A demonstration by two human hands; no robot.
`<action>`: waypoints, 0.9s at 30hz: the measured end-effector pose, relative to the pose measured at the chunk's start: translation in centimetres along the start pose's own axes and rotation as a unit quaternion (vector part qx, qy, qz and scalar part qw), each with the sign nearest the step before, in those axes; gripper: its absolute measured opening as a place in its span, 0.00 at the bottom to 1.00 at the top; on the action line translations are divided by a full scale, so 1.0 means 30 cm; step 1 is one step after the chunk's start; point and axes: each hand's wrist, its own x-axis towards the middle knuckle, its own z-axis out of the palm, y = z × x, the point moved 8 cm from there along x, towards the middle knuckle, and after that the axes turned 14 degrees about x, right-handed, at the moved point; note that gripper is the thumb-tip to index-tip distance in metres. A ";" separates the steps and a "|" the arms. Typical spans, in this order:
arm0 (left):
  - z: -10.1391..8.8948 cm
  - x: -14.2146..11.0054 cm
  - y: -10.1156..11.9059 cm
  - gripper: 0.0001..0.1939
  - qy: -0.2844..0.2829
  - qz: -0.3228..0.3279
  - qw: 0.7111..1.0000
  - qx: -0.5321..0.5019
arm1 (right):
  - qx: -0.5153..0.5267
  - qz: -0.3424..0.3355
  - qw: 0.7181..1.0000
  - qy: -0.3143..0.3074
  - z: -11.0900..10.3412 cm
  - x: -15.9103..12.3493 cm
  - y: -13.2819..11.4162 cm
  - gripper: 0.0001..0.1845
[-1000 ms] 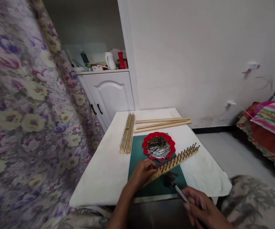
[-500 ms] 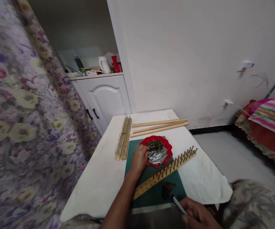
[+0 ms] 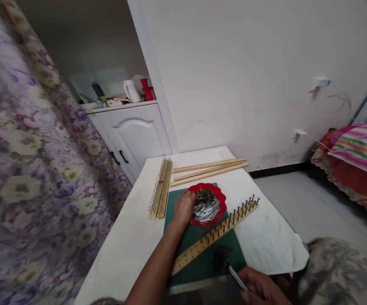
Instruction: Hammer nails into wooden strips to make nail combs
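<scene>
My left hand point(image 3: 184, 208) is at the left rim of a red scalloped dish point(image 3: 222, 202), its fingers curled over the edge. What the fingertips hold, if anything, is hidden. Dark and silvery nails point(image 3: 206, 208) fill the dish. In front of it a wooden strip point(image 3: 188, 255) lies slantwise, with nails standing in its right part and bare holes at its left end. My right hand point(image 3: 261, 286), low in the picture, is closed round the silver handle of a hammer point(image 3: 234, 276). The hammer's dark head is blurred, just below the strip.
A green mat point(image 3: 202, 272) lies under dish and strip on a white-covered table point(image 3: 123, 245). Two nail-studded strips point(image 3: 162, 190) stand side by side on the left, and several plain wooden strips point(image 3: 209, 171) lie at the back. A floral curtain point(image 3: 37, 178) hangs left.
The view has shifted slightly, so most things sit a little further left. My left hand remains at the dish's edge, its fingers more over the rim. The hammer stays in my right hand.
</scene>
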 end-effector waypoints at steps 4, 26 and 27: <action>-0.055 -0.079 0.001 0.08 0.049 0.022 0.998 -0.027 | 0.006 -0.004 1.000 0.004 0.013 -0.002 0.000 0.25; 0.038 -0.403 0.061 0.06 -0.040 0.056 0.975 -0.210 | -0.008 0.008 0.999 0.041 0.019 -0.045 -0.018 0.19; 0.040 -0.402 0.061 0.06 -0.039 0.055 0.977 -0.200 | -0.008 0.008 0.999 0.041 0.019 -0.044 -0.018 0.19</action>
